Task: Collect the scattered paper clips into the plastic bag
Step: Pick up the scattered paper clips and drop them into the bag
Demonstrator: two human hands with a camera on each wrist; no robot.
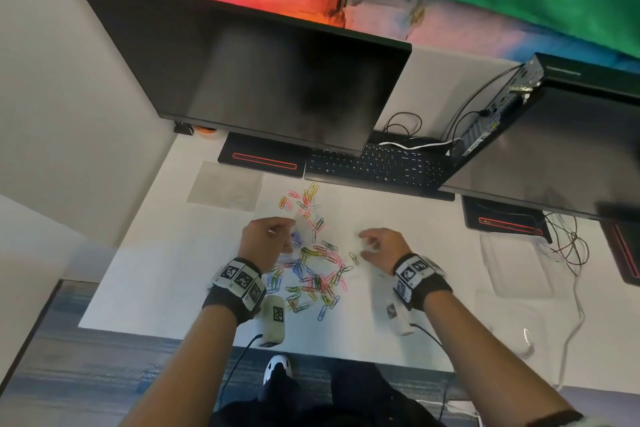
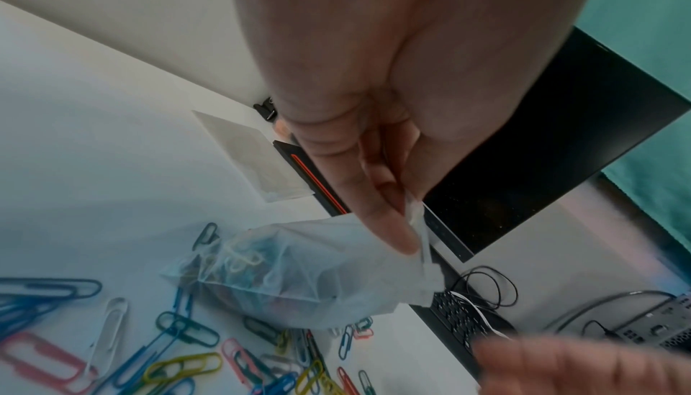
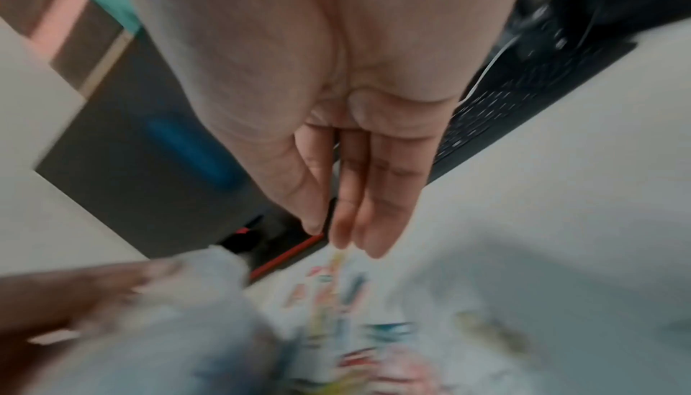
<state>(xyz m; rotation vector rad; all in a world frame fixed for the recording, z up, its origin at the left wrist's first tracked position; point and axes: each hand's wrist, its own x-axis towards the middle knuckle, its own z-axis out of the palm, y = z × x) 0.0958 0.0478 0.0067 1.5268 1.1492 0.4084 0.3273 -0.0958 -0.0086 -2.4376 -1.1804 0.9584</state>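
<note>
Several coloured paper clips [image 1: 313,276] lie scattered on the white desk [image 1: 156,270], between my two hands. My left hand [image 1: 289,236] pinches the rim of a small clear plastic bag [image 1: 300,230] just above the pile. In the left wrist view the thumb and fingers [image 2: 389,224] hold the bag [image 2: 299,271] by its top edge, and it hangs with several clips inside over loose clips [image 2: 179,351]. My right hand [image 1: 367,246] hovers to the right of the pile. The blurred right wrist view shows the hand [image 3: 344,239] with straight fingers holding nothing.
A black monitor [image 1: 259,73] and keyboard [image 1: 377,166] stand behind the clips. A second monitor [image 1: 554,149], a small computer [image 1: 498,107] and cables [image 1: 564,246] are at the right. A flat clear sheet [image 1: 225,185] lies at the back left. The desk's front edge [image 1: 173,336] is near my wrists.
</note>
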